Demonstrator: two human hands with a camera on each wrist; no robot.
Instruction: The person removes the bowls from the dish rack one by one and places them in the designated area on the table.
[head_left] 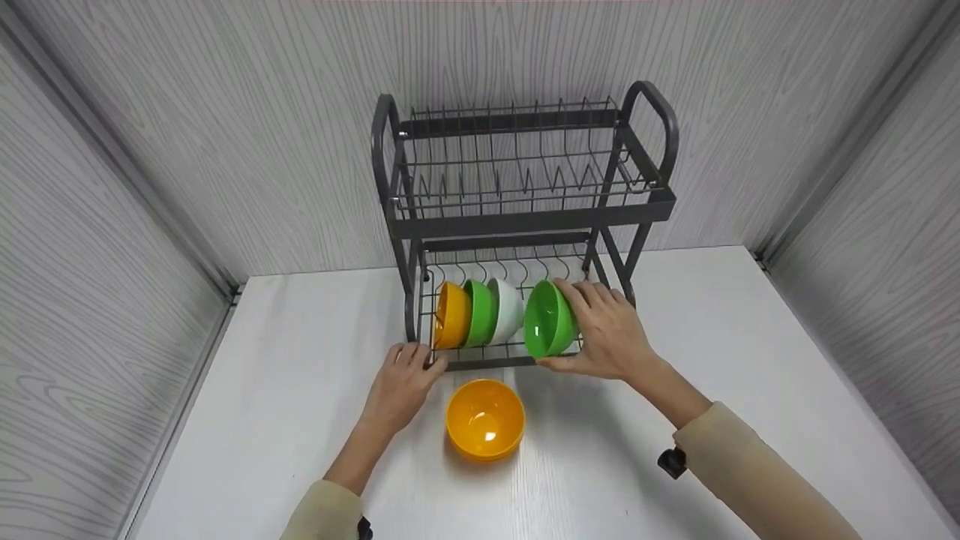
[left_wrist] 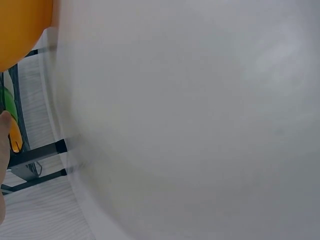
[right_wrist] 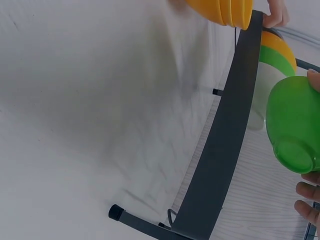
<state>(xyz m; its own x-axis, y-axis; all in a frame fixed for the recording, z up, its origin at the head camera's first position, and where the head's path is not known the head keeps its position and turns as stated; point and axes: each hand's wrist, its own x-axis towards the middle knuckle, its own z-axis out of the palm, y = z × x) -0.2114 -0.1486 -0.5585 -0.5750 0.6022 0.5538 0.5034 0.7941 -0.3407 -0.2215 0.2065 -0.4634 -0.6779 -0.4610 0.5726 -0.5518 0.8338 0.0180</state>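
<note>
My right hand (head_left: pixel 606 330) holds a green bowl (head_left: pixel 541 321) on its side, thumb at the near rim and fingers at the far rim. The bowl is over the right part of the dish rack's lower shelf; its base shows in the right wrist view. An orange bowl (head_left: pixel 453 319), another green bowl (head_left: pixel 481 315) and a white bowl (head_left: pixel 508 311) stand on edge in a row to its left. My left hand (head_left: pixel 401 384) grips the front left corner of the dark dish rack (head_left: pixel 465 364). A stack of orange bowls (head_left: pixel 486 420) stands in front of the rack.
The rack's upper tier (head_left: pixel 532 219) has wire slots and a raised handle (head_left: pixel 664 124) at each end, above the lower shelf. A wood-grain back wall (head_left: pixel 300 135) rises behind the white table (head_left: pixel 315 315), with side panels left and right.
</note>
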